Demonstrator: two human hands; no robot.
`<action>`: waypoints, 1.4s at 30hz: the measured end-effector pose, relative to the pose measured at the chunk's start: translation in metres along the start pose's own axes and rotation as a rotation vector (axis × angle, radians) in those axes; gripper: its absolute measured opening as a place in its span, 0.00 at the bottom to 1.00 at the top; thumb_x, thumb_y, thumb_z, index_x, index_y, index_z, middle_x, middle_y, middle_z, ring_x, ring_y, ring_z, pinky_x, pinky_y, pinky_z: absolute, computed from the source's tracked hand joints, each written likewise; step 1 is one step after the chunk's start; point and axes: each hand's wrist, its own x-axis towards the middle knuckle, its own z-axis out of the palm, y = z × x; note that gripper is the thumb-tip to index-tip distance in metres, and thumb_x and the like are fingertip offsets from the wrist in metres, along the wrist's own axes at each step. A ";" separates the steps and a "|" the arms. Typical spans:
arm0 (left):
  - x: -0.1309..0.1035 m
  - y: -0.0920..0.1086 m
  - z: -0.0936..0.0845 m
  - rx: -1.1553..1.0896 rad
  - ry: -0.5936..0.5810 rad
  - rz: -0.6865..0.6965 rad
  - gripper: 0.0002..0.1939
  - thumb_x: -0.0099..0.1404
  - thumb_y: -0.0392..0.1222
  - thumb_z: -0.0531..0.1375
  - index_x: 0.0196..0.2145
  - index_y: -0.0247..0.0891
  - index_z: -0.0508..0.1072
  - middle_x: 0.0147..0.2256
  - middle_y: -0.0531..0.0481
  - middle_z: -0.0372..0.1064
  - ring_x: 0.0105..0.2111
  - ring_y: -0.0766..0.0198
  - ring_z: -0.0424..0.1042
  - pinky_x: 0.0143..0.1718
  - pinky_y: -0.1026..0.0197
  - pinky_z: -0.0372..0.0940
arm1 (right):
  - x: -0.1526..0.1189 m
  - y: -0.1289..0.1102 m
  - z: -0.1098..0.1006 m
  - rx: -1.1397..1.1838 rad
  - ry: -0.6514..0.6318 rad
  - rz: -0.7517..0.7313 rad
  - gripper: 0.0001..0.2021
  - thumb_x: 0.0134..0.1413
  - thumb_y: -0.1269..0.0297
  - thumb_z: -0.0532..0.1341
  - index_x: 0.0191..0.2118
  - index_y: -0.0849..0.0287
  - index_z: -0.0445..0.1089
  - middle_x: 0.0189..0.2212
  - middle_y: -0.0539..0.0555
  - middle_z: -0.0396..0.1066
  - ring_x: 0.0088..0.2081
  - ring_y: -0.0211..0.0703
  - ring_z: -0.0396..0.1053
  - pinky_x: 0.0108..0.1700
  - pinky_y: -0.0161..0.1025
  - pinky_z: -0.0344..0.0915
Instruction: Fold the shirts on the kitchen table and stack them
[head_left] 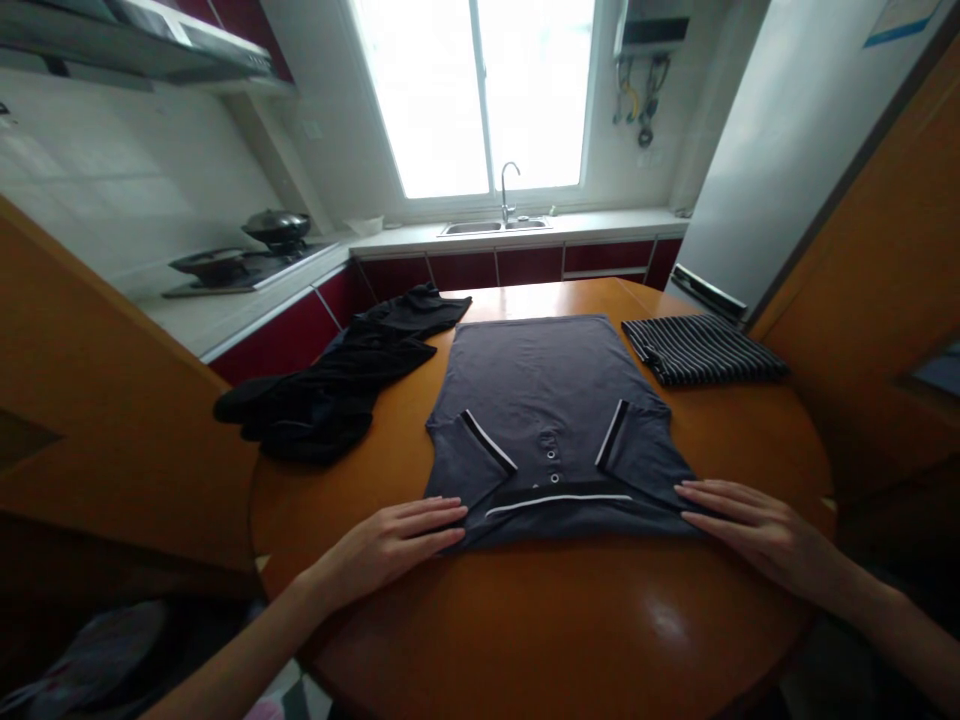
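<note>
Ahead of the left hand (409, 535), a window (427, 100) glares; beyond the right hand (761, 535) stands a silvery fridge (772, 140).

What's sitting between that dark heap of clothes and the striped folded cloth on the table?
A grey shirt, spread on the table, lies between the dark clothes and the striped cloth, as the head view shows.

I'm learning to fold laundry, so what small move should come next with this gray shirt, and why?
I'd probably fold the shirt's left side inward: the shirt lies spread out, both sleeves are turned in over its front, and the left hand touches its near left corner.
</note>
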 end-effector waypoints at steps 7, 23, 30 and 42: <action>-0.005 -0.002 0.002 -0.125 0.038 -0.066 0.21 0.75 0.33 0.53 0.63 0.42 0.68 0.61 0.45 0.68 0.60 0.58 0.68 0.62 0.56 0.65 | -0.003 0.002 0.001 0.134 0.030 0.076 0.21 0.68 0.68 0.53 0.62 0.45 0.69 0.60 0.53 0.69 0.61 0.48 0.67 0.59 0.45 0.70; -0.040 0.033 -0.020 -0.259 0.018 -0.280 0.24 0.75 0.37 0.53 0.65 0.51 0.65 0.58 0.47 0.70 0.54 0.59 0.74 0.55 0.64 0.69 | -0.029 -0.028 -0.030 0.209 -0.066 0.129 0.25 0.66 0.66 0.51 0.65 0.38 0.63 0.55 0.47 0.74 0.53 0.51 0.74 0.53 0.42 0.76; -0.002 0.014 -0.056 -0.392 0.038 -0.333 0.20 0.76 0.44 0.52 0.61 0.44 0.72 0.44 0.44 0.74 0.42 0.60 0.75 0.45 0.65 0.70 | 0.001 -0.010 -0.045 0.424 0.051 0.329 0.14 0.65 0.57 0.58 0.51 0.38 0.78 0.42 0.48 0.81 0.41 0.52 0.80 0.39 0.39 0.79; 0.075 -0.125 -0.039 -0.876 0.074 -0.840 0.29 0.60 0.66 0.63 0.36 0.33 0.82 0.33 0.44 0.78 0.33 0.54 0.74 0.38 0.57 0.69 | 0.132 0.092 -0.017 0.796 0.022 0.876 0.26 0.49 0.41 0.67 0.36 0.64 0.79 0.27 0.55 0.77 0.27 0.42 0.71 0.27 0.35 0.65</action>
